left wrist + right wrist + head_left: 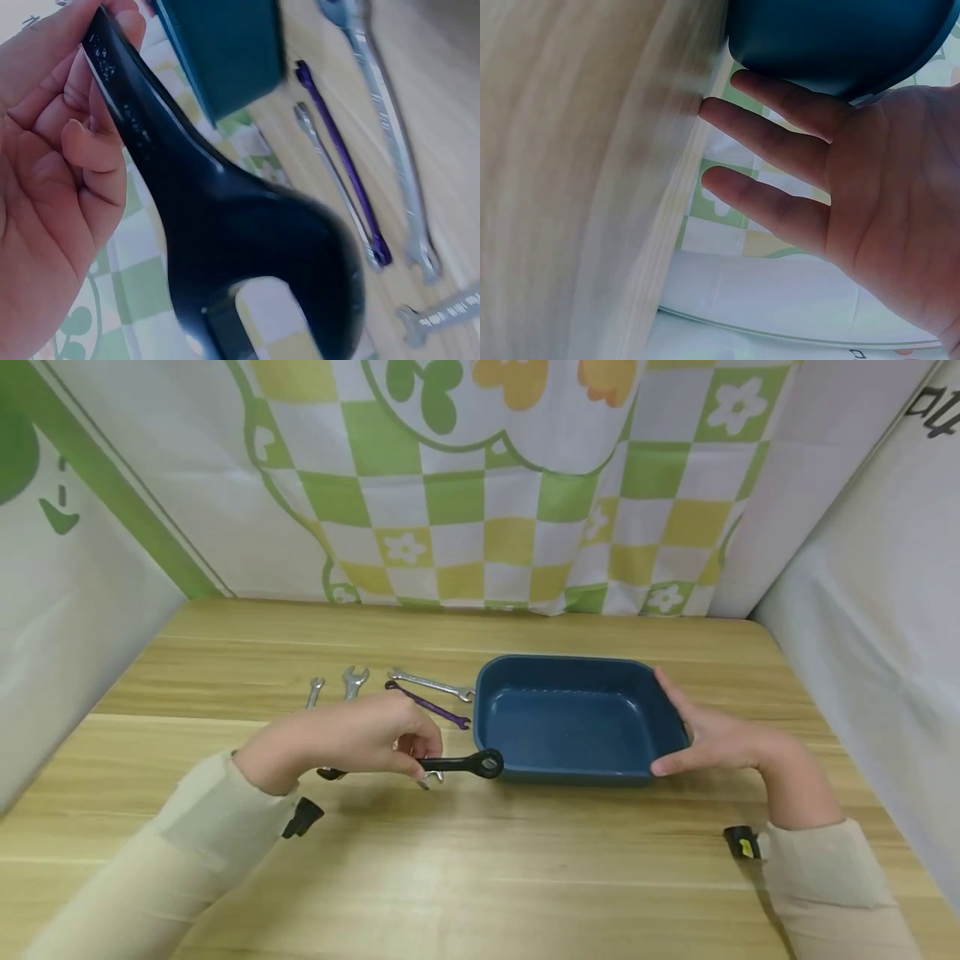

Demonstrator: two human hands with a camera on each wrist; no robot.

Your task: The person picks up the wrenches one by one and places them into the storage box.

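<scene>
On the desk sits a blue tray; the right hand rests against its right wall, fingers straight and spread. The left hand pinches a black wrench, long axis pointing right, ring end just beside the tray's left wall. Behind lie silver wrenches and a purple one.

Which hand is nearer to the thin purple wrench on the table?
Left. The left hand, holding a black wrench, is just in front of the thin purple wrench; the right hand is beyond the blue plastic tray.
</scene>
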